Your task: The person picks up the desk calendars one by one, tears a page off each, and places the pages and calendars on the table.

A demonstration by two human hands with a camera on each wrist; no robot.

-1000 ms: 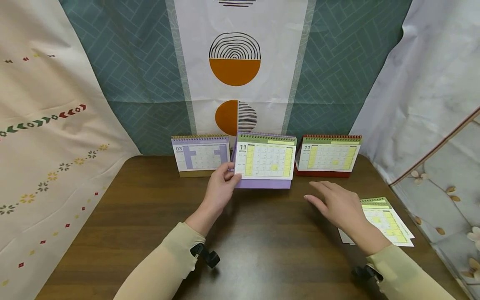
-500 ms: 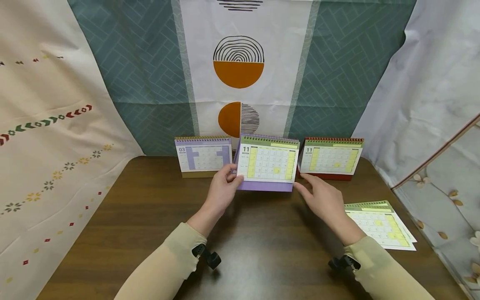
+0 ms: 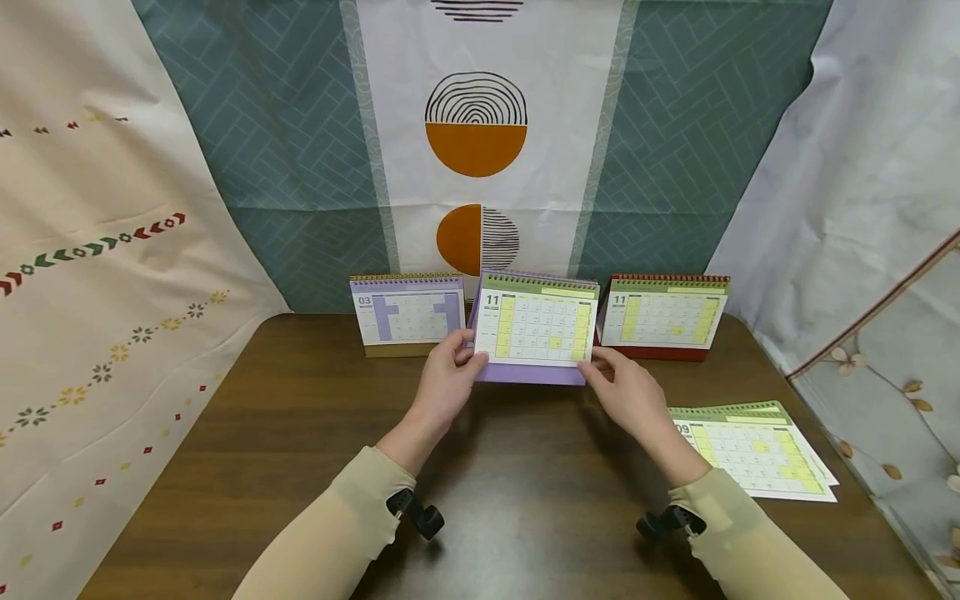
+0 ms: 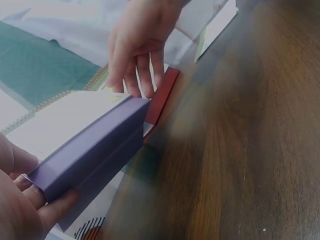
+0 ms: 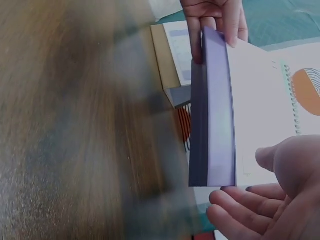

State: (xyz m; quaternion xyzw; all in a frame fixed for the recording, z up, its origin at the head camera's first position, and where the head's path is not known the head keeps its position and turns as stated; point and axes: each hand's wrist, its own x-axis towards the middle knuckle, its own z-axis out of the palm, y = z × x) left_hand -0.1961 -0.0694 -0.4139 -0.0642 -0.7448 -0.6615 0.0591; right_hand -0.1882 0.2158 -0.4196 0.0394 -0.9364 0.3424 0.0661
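A purple-based desk calendar (image 3: 536,329) opened at month 11 is held up off the table, its page facing me. My left hand (image 3: 446,379) pinches its lower left corner, thumb in front and fingers behind, as the left wrist view shows at the purple base (image 4: 95,137). At the lower right corner is my right hand (image 3: 626,392). Its thumb (image 5: 267,157) lies over the page, and its other fingers are at the side edge, tips partly hidden. In the right wrist view my left hand (image 5: 215,22) grips the far end.
Behind stand a desk calendar with a tan base (image 3: 408,312) on the left and a red-based one (image 3: 660,321) on the right. Loose calendar sheets (image 3: 757,454) lie at the right of the wooden table (image 3: 300,467). Fabric (image 3: 300,167) hangs along the back.
My right hand has come in leftward from beside the loose sheets to the right corner of the purple-based calendar. My left hand keeps its grip; the view has shifted slightly.
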